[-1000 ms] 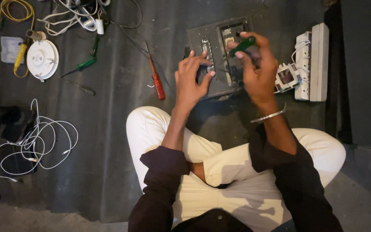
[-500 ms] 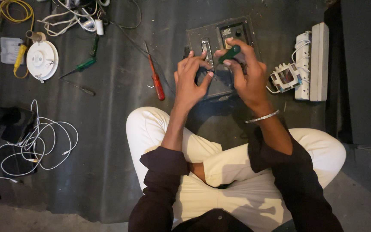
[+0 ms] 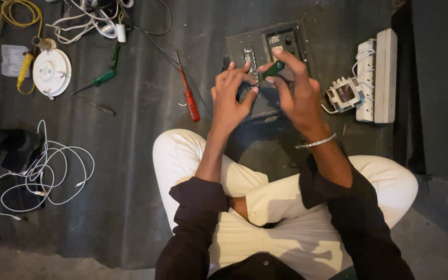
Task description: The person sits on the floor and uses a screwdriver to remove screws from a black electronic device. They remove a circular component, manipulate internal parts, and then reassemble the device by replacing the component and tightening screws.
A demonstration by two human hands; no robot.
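Fingers of the right hand closed on a green screwdriver, left hand fingertips pinched at its tip, dark switch panel laid beneath on the floor.

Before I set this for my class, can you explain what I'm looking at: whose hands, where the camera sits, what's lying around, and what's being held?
The camera is worn on the head of a person sitting cross-legged on a dark mat, so the single view looks straight down at their own two hands.

The right hand pinches a green-handled screwdriver. The left hand meets it, fingertips at the tool's tip. Both work over a dark switch panel lying flat on the mat.

Around them: a red screwdriver left of the panel, a green screwdriver further left, a round white fitting, a loose white cable, and a white power strip on the right. What sits at the tool's tip is too small to tell.
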